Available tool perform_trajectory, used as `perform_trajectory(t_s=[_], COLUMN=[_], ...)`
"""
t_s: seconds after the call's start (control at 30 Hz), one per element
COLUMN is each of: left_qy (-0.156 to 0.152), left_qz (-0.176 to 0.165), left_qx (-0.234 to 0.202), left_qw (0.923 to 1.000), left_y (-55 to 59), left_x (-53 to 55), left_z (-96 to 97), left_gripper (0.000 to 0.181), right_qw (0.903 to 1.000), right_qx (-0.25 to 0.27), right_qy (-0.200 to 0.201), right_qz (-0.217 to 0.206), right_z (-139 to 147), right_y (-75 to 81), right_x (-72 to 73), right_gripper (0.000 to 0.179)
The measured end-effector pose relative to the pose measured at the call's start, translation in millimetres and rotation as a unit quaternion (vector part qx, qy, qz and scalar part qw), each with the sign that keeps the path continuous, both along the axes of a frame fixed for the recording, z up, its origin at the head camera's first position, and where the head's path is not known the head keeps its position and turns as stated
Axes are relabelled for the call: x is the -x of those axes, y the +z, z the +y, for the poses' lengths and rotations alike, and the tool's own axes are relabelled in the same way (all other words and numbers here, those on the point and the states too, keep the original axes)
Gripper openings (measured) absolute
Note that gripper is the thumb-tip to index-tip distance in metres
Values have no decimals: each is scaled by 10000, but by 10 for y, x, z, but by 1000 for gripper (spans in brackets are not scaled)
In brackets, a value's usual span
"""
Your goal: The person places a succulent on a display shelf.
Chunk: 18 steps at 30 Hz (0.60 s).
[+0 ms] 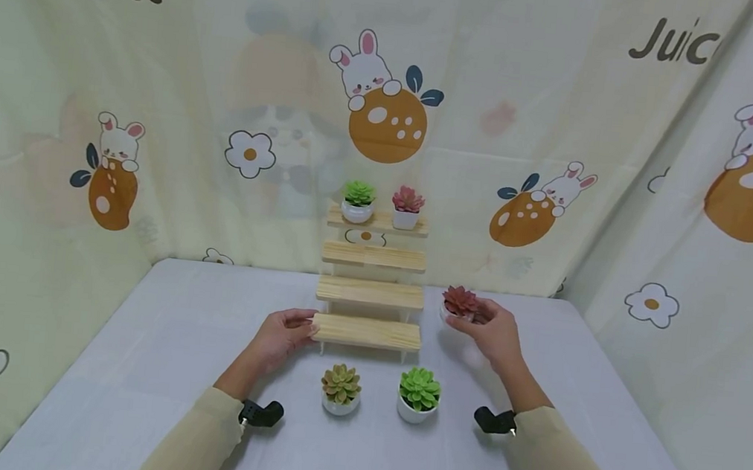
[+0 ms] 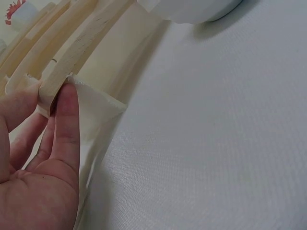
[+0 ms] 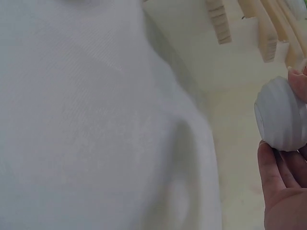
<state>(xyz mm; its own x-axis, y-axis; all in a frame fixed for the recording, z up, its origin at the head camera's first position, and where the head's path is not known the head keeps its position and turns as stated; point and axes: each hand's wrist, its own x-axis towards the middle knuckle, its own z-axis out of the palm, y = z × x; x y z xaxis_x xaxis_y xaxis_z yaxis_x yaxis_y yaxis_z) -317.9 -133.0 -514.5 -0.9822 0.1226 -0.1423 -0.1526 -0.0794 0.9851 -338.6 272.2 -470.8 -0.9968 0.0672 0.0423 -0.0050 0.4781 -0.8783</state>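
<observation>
A tiered wooden shelf stands at the back middle of the table. My left hand pinches the left end of its lowest board between thumb and fingers. To the right of the shelf, my right hand grips a dark red potted succulent. Its ribbed white pot shows between thumb and fingers in the right wrist view, held off the table. On the top board sit a green potted succulent and a pinkish-red potted succulent.
In front of the shelf stand an olive-brown potted succulent and a bright green potted succulent, side by side. A white cloth covers the table. Behind hangs a printed curtain, with another curtain along the right.
</observation>
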Motion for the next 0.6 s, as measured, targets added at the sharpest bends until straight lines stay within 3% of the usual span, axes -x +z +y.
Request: perform_trajectory(t_s=[0.6], left_qy=[9], left_qz=[-2], left_qx=[-2], left_qw=[10000], left_y=[-27], left_x=[21], left_z=[1], left_gripper=[41], right_qw=[9952], right_qx=[746], right_qy=[517], right_qz=[358], right_z=[-295], right_y=[397], right_x=[-24], right_gripper=[77])
